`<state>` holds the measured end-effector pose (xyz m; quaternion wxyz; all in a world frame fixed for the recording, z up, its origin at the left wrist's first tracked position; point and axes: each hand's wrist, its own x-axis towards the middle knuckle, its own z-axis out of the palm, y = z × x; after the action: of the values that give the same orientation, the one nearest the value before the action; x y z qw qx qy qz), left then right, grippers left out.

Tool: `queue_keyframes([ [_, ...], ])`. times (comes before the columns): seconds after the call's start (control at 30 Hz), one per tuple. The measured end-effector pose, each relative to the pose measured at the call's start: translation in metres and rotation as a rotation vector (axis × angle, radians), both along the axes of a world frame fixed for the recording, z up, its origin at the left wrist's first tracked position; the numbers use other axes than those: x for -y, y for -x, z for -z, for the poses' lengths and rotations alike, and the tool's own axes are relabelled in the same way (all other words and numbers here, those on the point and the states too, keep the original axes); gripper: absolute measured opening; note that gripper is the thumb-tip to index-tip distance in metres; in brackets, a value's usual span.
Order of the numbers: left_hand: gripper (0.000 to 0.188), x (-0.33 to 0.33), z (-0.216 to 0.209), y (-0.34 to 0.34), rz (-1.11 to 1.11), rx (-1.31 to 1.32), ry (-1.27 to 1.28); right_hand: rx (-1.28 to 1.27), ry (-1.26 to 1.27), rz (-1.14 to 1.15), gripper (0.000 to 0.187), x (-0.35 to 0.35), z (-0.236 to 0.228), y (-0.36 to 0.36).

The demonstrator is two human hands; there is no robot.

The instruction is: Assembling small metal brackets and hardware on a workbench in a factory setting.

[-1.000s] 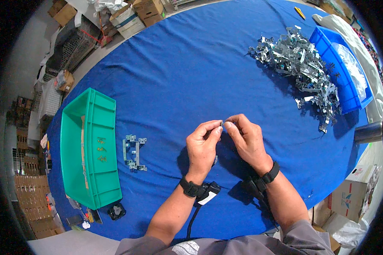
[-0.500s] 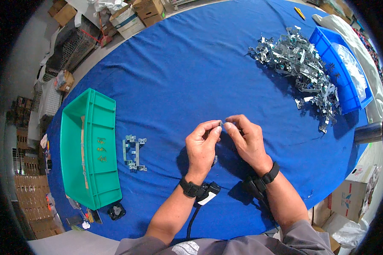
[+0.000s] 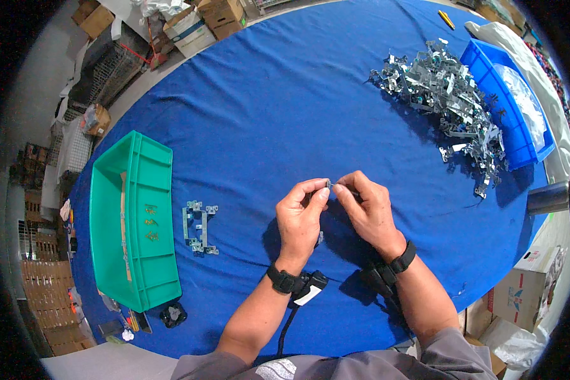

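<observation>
My left hand (image 3: 299, 218) is closed in a pinch, with thumb and forefinger on a small metal bracket (image 3: 329, 184). Most of that piece is hidden by the fingers; a bit of grey metal also peeks out below the left palm. Facing it, my right hand (image 3: 368, 209) has its thumb and forefinger pressed together at the bracket's tip; I cannot make out whether a separate small part sits between them. To the left, several metal brackets (image 3: 203, 227) lie laid together in a rough rectangle on the blue cloth (image 3: 253, 133).
A green bin (image 3: 155, 266) stands at the left, a piece of cardboard inside. At the far right, a large heap of metal brackets (image 3: 453, 101) spreads beside a blue bin (image 3: 487, 73) holding clear plastic. A yellow pen-like tool (image 3: 446, 19) lies at the far edge.
Both hands stay in the same place. The right thumb and forefinger have shifted very slightly at the bracket's tip.
</observation>
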<state>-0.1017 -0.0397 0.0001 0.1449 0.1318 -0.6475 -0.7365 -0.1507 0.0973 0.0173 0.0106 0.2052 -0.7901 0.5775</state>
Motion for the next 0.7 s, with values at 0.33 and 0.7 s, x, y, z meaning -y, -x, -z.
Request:
queue_keyframes([
  [0.33, 0.015, -0.001, 0.002, 0.001, 0.005, -0.021, -0.008, -0.063, -0.003, -0.008, 0.016, 0.0, 0.002, 0.001],
  [0.7, 0.018, 0.0, 0.003, 0.0, -0.001, -0.004, -0.012, -0.047, -0.046, 0.002, 0.015, 0.002, 0.002, 0.0],
])
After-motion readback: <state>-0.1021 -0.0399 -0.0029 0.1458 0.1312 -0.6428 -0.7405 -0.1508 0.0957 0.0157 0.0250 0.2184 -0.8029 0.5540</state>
